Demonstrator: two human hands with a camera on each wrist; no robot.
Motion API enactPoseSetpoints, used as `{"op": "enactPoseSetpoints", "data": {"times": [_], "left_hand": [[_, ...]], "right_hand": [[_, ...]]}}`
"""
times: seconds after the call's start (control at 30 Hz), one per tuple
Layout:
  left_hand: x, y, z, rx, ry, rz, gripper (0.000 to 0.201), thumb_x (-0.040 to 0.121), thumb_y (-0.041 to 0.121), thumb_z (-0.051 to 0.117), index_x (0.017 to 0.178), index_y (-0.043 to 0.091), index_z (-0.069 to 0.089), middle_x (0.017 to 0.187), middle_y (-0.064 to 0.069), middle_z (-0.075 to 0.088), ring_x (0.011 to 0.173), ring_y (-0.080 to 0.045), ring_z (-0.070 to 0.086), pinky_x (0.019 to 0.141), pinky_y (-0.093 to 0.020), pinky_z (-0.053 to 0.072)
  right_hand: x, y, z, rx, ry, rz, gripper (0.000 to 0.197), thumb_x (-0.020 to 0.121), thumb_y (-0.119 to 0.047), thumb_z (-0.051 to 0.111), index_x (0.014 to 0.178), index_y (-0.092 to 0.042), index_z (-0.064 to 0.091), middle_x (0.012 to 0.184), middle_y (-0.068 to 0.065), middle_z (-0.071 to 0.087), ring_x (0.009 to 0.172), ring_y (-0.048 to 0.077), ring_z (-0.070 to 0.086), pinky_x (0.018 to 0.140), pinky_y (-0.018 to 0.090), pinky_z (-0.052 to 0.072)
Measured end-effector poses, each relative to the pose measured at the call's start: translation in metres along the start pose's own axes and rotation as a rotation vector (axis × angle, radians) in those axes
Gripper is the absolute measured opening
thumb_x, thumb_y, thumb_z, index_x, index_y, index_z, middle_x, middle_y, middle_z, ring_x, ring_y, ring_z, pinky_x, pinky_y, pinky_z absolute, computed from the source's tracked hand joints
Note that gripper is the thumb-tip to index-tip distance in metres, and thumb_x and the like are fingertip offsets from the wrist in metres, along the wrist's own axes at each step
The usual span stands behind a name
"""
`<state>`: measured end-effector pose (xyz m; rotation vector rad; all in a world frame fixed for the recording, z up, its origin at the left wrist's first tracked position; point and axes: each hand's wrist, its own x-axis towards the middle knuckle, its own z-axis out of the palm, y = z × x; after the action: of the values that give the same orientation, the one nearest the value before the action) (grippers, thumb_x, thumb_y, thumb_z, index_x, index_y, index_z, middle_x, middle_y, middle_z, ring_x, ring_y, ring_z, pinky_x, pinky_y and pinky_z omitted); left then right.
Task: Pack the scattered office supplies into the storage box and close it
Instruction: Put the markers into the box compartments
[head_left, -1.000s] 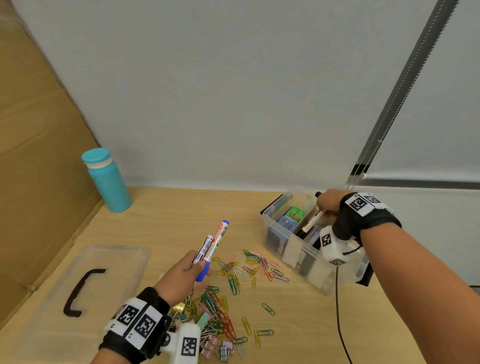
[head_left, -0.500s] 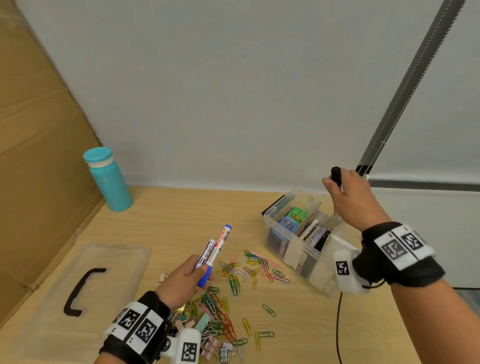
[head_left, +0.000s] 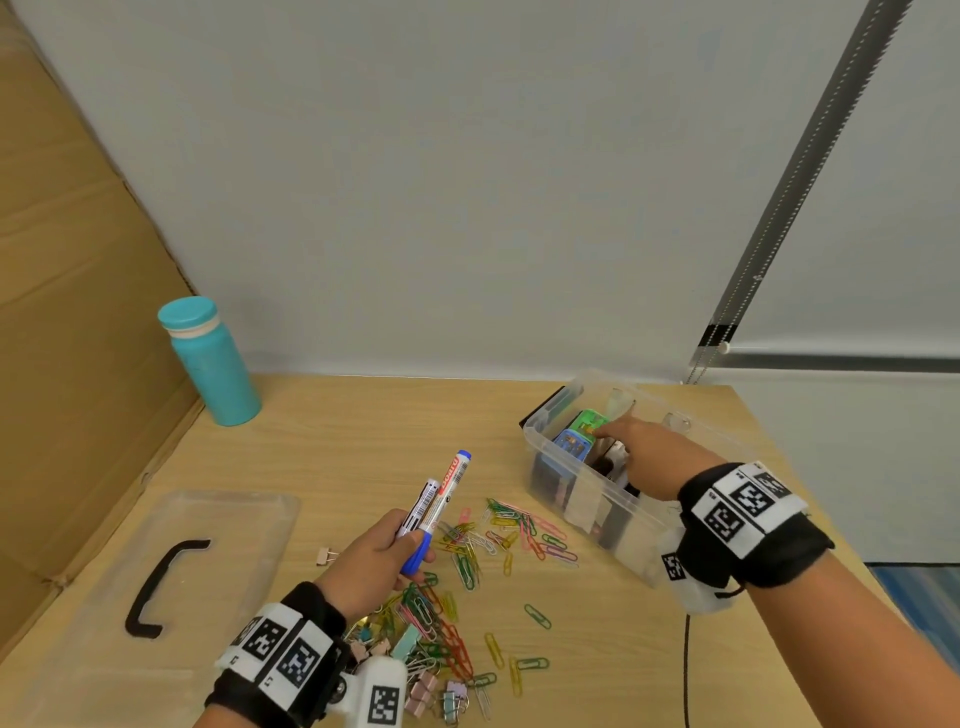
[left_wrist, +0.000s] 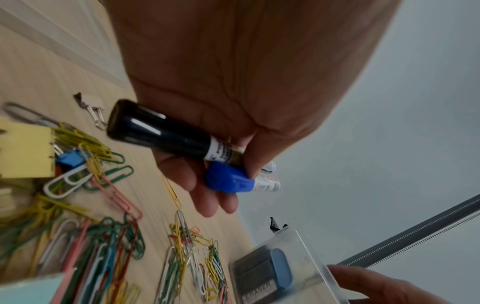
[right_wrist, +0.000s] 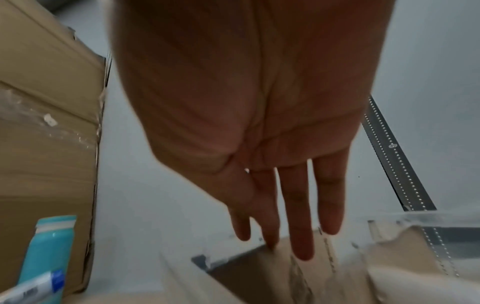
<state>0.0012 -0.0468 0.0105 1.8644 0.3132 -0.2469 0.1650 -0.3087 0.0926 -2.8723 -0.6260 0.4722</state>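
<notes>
Far to my left the clear lid (head_left: 171, 551) with its black handle lies flat near the cardboard wall (head_left: 78, 322), so closing will mean a long carry across the paperclips (head_left: 467, 551); dragging it low would, I judge, sweep clips off the front edge. The teal bottle (head_left: 210, 364) stands back by the wall, well apart from my path, and the bare table (head_left: 363, 426) between it and the box is my best open corridor. My left hand (head_left: 371, 564) is clenched around two markers (head_left: 439, 499), a black-capped one and a blue-capped one, raised above the clip pile; the left wrist view shows them pinched near their caps by the fingertips (left_wrist: 221, 203), so I think one could pivot loose and fall into the clips if I swing fast. More clips and some binder clips (head_left: 431, 696) lie close to the near edge, which leaves little margin there. To the right, the storage box (head_left: 550, 470) sits by the table's right edge, already crowded with upright items. My right hand (head_left: 654, 457) is released, fingers straight, reaching into the box and holding nothing. Pressing sideways on the thin wall could, I suspect, nudge the box toward that edge, and the markers may sit proud and block the lid.
</notes>
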Motion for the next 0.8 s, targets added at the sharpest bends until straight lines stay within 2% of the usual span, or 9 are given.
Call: {"op": "enactPoseSetpoints", "data": {"times": [0.07, 0.2, 0.3, 0.4, 0.5, 0.57, 0.63, 0.73, 0.8], "left_hand": [[-0.001, -0.002, -0.002, -0.007, 0.003, -0.003, 0.018, 0.102, 0.018, 0.034, 0.112, 0.027, 0.046, 0.094, -0.001, 0.065, 0.075, -0.012, 0.060, 0.061, -0.019, 0.044], [-0.001, -0.005, -0.005, -0.042, 0.000, 0.011, 0.020, 0.102, 0.019, 0.036, 0.116, 0.026, 0.048, 0.093, -0.002, 0.066, 0.067, -0.010, 0.060, 0.059, -0.023, 0.043], [-0.002, 0.002, 0.000, -0.042, 0.000, 0.059, 0.017, 0.101, 0.020, 0.037, 0.109, 0.027, 0.051, 0.092, -0.002, 0.066, 0.058, -0.010, 0.057, 0.053, -0.021, 0.041], [0.000, 0.015, 0.009, 0.005, -0.016, 0.132, 0.015, 0.100, 0.023, 0.040, 0.108, 0.025, 0.053, 0.097, -0.005, 0.067, 0.053, -0.008, 0.052, 0.052, -0.018, 0.041], [0.002, 0.030, 0.021, 0.053, -0.045, 0.211, 0.017, 0.099, 0.027, 0.044, 0.112, 0.023, 0.054, 0.094, -0.003, 0.065, 0.052, -0.004, 0.047, 0.053, -0.018, 0.041], [0.003, 0.038, 0.030, 0.066, -0.045, 0.260, 0.018, 0.097, 0.028, 0.048, 0.111, 0.020, 0.056, 0.085, 0.002, 0.059, 0.052, -0.002, 0.044, 0.053, -0.016, 0.040], [0.003, 0.043, 0.037, 0.037, -0.037, 0.291, 0.018, 0.096, 0.025, 0.051, 0.112, 0.017, 0.056, 0.082, 0.002, 0.056, 0.053, -0.001, 0.043, 0.052, -0.015, 0.040], [0.000, 0.045, 0.042, 0.027, -0.039, 0.319, 0.018, 0.095, 0.024, 0.054, 0.112, 0.018, 0.057, 0.087, -0.007, 0.060, 0.057, -0.003, 0.044, 0.053, -0.017, 0.041], [-0.004, 0.044, 0.043, 0.018, -0.012, 0.322, 0.018, 0.096, 0.025, 0.052, 0.112, 0.020, 0.057, 0.085, -0.006, 0.057, 0.058, -0.004, 0.042, 0.053, -0.015, 0.039]], "right_hand": [[-0.004, -0.001, -0.004, 0.004, 0.000, 0.015, 0.065, 0.086, 0.011, 0.041, 0.142, -0.022, 0.041, 0.148, 0.004, 0.042, 0.133, 0.023, 0.042, 0.105, 0.033, 0.037], [-0.016, 0.007, -0.009, 0.118, 0.160, 0.021, 0.051, 0.091, 0.002, 0.038, 0.133, -0.024, 0.049, 0.141, 0.002, 0.048, 0.122, 0.021, 0.050, 0.098, 0.033, 0.043], [-0.025, 0.004, -0.007, 0.223, 0.280, -0.043, 0.035, 0.097, -0.014, 0.041, 0.128, -0.024, 0.054, 0.132, -0.002, 0.054, 0.104, 0.015, 0.057, 0.085, 0.029, 0.045], [-0.028, -0.007, -0.001, 0.369, 0.351, -0.110, 0.026, 0.096, -0.020, 0.049, 0.120, -0.024, 0.058, 0.120, -0.006, 0.060, 0.089, 0.008, 0.060, 0.076, 0.025, 0.047], [-0.030, -0.022, 0.011, 0.552, 0.237, -0.147, 0.025, 0.095, -0.030, 0.054, 0.118, -0.026, 0.058, 0.108, -0.011, 0.062, 0.085, 0.006, 0.062, 0.075, 0.026, 0.052], [-0.031, -0.034, 0.020, 0.766, 0.085, -0.171, 0.034, 0.092, -0.032, 0.057, 0.124, -0.023, 0.053, 0.112, -0.005, 0.062, 0.090, 0.013, 0.067, 0.082, 0.033, 0.057], [-0.032, -0.043, 0.026, 0.961, -0.004, -0.181, 0.040, 0.091, -0.026, 0.059, 0.128, -0.023, 0.044, 0.112, 0.003, 0.064, 0.088, 0.018, 0.070, 0.080, 0.031, 0.058], [-0.033, -0.046, 0.026, 1.116, 0.046, -0.180, 0.030, 0.092, -0.014, 0.058, 0.120, -0.015, 0.045, 0.100, 0.014, 0.068, 0.078, 0.020, 0.070, 0.073, 0.027, 0.059], [-0.033, -0.039, 0.018, 1.113, 0.087, -0.189, 0.025, 0.092, -0.010, 0.058, 0.113, -0.012, 0.046, 0.094, 0.016, 0.069, 0.074, 0.022, 0.070, 0.071, 0.029, 0.059]]}}
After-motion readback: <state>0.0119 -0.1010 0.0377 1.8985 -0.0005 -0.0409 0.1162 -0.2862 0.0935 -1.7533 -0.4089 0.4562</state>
